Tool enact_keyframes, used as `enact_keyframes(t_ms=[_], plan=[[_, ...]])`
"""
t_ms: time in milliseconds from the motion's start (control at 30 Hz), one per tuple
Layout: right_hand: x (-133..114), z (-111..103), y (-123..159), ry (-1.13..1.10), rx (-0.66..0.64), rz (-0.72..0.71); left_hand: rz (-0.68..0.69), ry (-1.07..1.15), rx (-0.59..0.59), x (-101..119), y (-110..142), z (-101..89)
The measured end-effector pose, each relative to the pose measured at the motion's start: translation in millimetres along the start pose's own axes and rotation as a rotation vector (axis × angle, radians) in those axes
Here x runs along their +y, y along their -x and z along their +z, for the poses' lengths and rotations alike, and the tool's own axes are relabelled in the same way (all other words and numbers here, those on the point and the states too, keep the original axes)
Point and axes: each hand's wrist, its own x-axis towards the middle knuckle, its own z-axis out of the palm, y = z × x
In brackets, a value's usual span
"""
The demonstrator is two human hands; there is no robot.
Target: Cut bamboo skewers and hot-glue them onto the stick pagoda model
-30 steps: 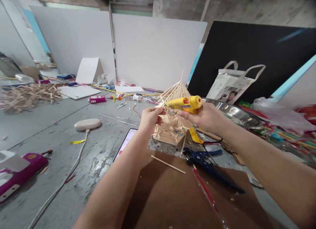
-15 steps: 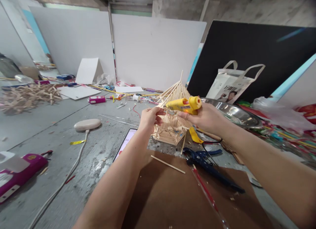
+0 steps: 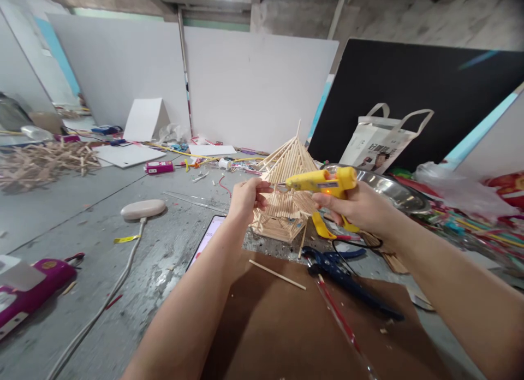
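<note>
My right hand [image 3: 360,205] is wrapped round a yellow hot glue gun [image 3: 317,180], whose nozzle points left and whose small orange light shows. My left hand [image 3: 248,197] is closed in a pinch just left of the nozzle. What its fingers hold, if anything, I cannot make out. Behind both hands stands a model pavilion of thin wooden sticks [image 3: 289,159], with a pointed roof and a many-sided base. The hands and glue gun cover part of its middle. A loose wooden stick [image 3: 277,274] lies on the brown board [image 3: 266,325] in front.
Dark blue cutting pliers [image 3: 347,281] and a red-and-clear tube [image 3: 341,322] lie on the board. A phone [image 3: 207,238] is left of the model. Further out are a white corded device [image 3: 143,209], a magenta power strip [image 3: 41,284], a steel bowl [image 3: 395,191] and a stick pile [image 3: 49,161].
My right hand has drawn the glue gun to the right, its nozzle now a little apart from my left fingers. My left hand has stayed almost in place.
</note>
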Motion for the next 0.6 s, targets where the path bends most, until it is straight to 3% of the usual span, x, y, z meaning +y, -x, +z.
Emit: enact_keyframes(t_ms=[67, 200, 300, 467, 600], plan=[[13.5, -7.0, 8.9, -0.096, 0.04, 0.083, -0.011, -0.004, 0.001, -0.3, 0.1, 0.4], [55.1, -22.1, 29.6, -0.459, 0.368, 0.191, 0.012, -0.062, 0.039, 2.2, 1.0, -1.5], [98.5, -31.0, 43.5, -0.672, 0.513, 0.36, 0.101, -0.107, 0.116, 8.2, 2.1, -5.7], [162.6, -29.5, 57.2, -0.729, 0.476, 0.652, 0.256, -0.075, 0.218, 20.9, 8.9, -6.8], [183.3, -17.4, 62.8, -0.775, 0.458, 0.682, 0.383, -0.044, 0.24, 29.0, 20.2, -0.7]])
